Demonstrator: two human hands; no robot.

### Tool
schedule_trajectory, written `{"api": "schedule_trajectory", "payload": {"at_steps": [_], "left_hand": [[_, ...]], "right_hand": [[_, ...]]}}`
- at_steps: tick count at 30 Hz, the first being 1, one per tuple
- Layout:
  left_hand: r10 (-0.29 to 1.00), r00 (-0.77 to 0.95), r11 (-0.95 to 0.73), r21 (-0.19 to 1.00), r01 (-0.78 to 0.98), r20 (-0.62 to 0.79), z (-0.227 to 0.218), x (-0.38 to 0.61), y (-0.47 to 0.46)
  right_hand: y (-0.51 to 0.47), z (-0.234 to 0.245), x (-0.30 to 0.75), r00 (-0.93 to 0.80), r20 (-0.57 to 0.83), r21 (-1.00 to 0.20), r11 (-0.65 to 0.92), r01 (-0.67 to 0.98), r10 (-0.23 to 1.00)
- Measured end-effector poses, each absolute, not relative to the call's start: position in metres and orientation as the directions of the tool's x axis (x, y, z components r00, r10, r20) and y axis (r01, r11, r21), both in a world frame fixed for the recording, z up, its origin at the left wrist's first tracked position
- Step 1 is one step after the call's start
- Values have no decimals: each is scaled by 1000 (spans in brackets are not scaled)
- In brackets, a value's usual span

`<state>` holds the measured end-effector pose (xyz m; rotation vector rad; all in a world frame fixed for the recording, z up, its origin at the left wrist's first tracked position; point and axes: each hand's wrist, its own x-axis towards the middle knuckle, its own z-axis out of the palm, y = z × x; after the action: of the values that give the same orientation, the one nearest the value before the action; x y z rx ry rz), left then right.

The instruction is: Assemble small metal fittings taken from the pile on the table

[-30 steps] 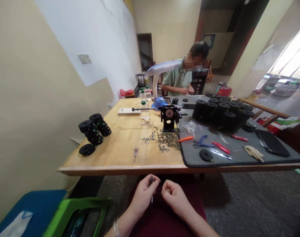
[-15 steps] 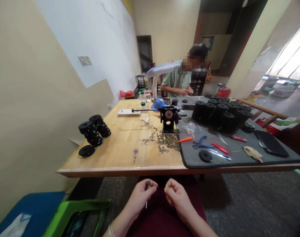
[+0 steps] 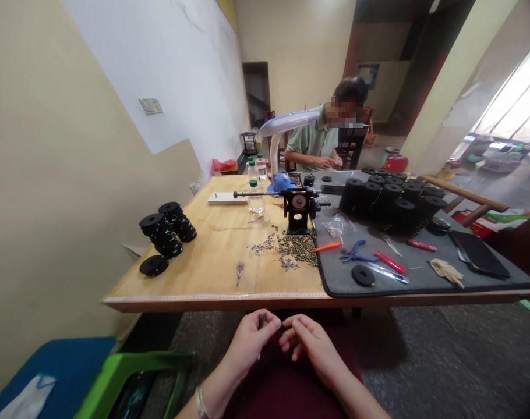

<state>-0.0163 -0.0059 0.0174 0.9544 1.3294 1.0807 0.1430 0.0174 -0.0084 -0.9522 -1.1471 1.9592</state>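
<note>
Below the table's front edge, over my lap, my left hand (image 3: pixel 253 340) is closed in a pinch on a small dark piece with a thin pale wire hanging from it (image 3: pixel 260 321). My right hand (image 3: pixel 306 343) sits just beside it, fingers curled loosely and fingertips almost touching the left hand; whether it holds anything is hidden. On the wooden table (image 3: pixel 212 262) above lie a heap of small beads (image 3: pixel 296 247) and a black hand-crank winder (image 3: pixel 299 209).
Black spools (image 3: pixel 166 228) stand at the table's left, more spools (image 3: pixel 391 201) on a grey mat (image 3: pixel 422 279) with pliers (image 3: pixel 356 253) and red-handled tools. A desk lamp (image 3: pixel 282 131) and bottles stand behind. Another person sits at the far end. A green stool (image 3: pixel 129 372) is left of my knees.
My hands have drawn together; the right hand's fingers have loosened and reached toward the left, which stays pinched on the small piece.
</note>
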Motion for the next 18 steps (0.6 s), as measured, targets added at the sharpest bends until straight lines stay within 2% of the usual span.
{"api": "schedule_trajectory", "payload": {"at_steps": [4,8,12,15,18], "left_hand": [[983,-45,183,979,91,-180,22,-14,-6],[991,-75,128,960,248,-112,24,-12,-6],[997,-68,59,916,396,-35,28,-19,-3],[992,-99,-11,842,540,76,35,-43,7],[970,-189,40,672,740,152,47,-83,26]], "right_hand": [[22,-3,138,-540,-211,-910,-365,-196,815],[23,1,134,-520,-147,-979,-199,-45,841],[21,0,133,-453,-94,-995,-76,57,887],[21,-4,135,-414,-69,-998,-60,35,907],[23,-12,139,-354,-60,-995,-86,-58,933]]}}
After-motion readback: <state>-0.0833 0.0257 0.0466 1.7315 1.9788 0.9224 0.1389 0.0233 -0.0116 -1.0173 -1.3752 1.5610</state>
